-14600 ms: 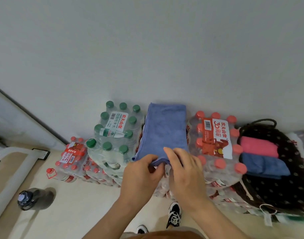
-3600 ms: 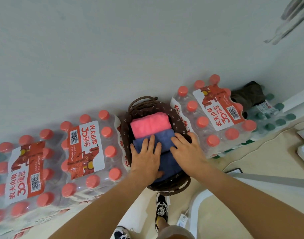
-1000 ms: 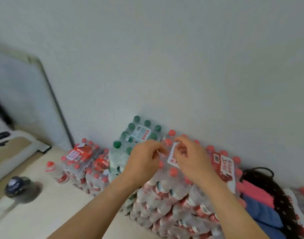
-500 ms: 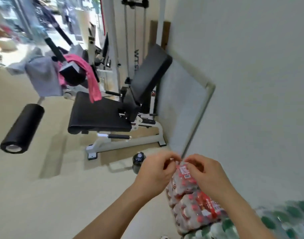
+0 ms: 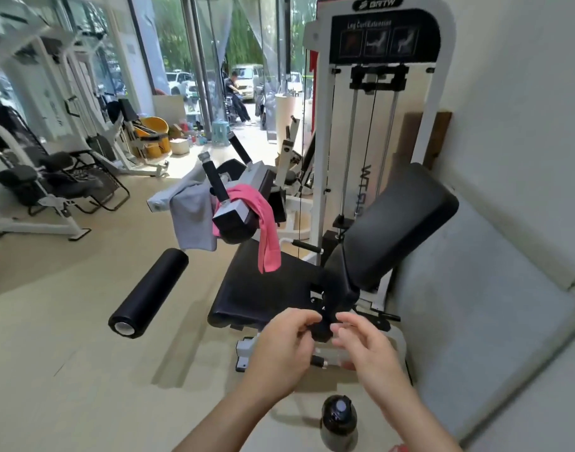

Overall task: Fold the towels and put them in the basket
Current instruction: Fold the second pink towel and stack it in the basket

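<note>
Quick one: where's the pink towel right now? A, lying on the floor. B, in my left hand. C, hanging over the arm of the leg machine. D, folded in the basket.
C: the pink towel hangs draped over the machine arm, next to a grey towel hung on the same arm.

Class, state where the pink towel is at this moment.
In the head view, the pink towel hangs left of centre over the leg machine's arm, just right of the grey towel and above the black seat.
</note>
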Tool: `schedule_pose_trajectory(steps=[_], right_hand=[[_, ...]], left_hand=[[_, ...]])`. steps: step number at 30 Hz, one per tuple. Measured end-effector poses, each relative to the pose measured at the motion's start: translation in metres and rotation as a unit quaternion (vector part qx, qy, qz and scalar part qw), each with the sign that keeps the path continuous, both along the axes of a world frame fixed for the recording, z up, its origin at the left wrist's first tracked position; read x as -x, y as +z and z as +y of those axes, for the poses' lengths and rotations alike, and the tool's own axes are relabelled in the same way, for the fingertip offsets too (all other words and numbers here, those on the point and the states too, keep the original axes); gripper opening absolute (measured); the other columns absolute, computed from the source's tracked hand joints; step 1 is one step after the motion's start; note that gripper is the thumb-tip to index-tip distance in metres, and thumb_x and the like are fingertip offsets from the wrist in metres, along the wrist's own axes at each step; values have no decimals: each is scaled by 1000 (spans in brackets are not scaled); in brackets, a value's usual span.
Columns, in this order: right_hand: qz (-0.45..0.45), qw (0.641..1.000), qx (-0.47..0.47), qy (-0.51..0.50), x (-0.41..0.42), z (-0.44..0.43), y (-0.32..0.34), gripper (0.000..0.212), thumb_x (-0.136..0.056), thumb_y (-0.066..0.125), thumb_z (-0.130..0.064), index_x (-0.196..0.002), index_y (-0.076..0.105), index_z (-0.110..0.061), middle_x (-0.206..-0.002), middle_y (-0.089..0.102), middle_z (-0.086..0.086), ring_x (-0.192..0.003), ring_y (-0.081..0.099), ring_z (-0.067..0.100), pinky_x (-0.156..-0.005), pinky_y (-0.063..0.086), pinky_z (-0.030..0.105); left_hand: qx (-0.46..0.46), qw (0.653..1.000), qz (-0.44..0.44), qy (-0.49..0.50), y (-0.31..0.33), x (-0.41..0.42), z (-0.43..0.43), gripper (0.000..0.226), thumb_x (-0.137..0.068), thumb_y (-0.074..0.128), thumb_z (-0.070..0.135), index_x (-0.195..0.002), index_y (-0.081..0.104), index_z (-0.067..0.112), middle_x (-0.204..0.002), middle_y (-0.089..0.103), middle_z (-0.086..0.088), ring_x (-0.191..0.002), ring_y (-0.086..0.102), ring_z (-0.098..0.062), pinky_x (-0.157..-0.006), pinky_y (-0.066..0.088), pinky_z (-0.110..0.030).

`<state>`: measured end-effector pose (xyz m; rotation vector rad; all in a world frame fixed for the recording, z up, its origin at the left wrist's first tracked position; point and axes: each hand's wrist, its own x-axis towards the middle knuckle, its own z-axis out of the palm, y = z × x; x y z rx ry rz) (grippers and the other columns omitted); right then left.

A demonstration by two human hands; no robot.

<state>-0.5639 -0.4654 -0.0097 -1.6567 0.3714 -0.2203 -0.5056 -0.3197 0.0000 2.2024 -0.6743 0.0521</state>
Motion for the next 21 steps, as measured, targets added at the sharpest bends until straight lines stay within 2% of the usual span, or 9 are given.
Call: schedule_pose_trajectory(steps=[4,6,11,16,19,21], right_hand=[[1,1000,-25,18,-80,-10,10,21,-98,52,-28,-116,57,-36,-113,63,-9,-103,61,6,-82,57,33],[9,999,-37,19,-122,-12,14,24,-98,51,-31,-120,54,-40,-117,60,-9,-105,59,6,-85,56,34],[37,998,-27,51,-223,-4,23,40,-98,47,-31,-138,43,-33,-125,54,-7,-112,55,10,-93,52,37],[55,996,-9,63,-325,15,24,46,-97,52,-22,-142,39,-26,-107,54,-18,-99,55,2,-98,49,38],[72,995,14,69,-384,22,13,52,-92,59,-20,-139,39,-31,-120,54,-13,-108,56,10,-101,47,45],[86,993,40,74,-418,25,2,57,-88,62,-18,-138,39,-33,-126,54,-8,-108,58,15,-94,51,45]], left_hand=[[-24,999,-9,45,10,-74,-5,45,-91,50,15,-133,52,28,-129,54,17,-121,47,0,-104,39,-22],[-41,997,-23,65,16,-114,-3,48,-90,50,16,-136,47,27,-133,51,14,-125,45,-5,-104,37,-23],[-88,991,-44,93,27,-218,9,48,-90,48,13,-137,46,18,-134,51,1,-124,45,-17,-101,37,-30],[-134,985,-83,67,26,-323,17,37,-83,47,10,-119,56,11,-120,55,-6,-108,52,-25,-91,45,-41],[-180,978,-96,40,23,-372,16,32,-82,48,14,-114,54,13,-115,51,-3,-105,51,-25,-81,49,-39],[-252,958,-128,42,23,-393,12,35,-85,53,16,-119,51,12,-118,49,-5,-108,50,-26,-70,44,-35]])
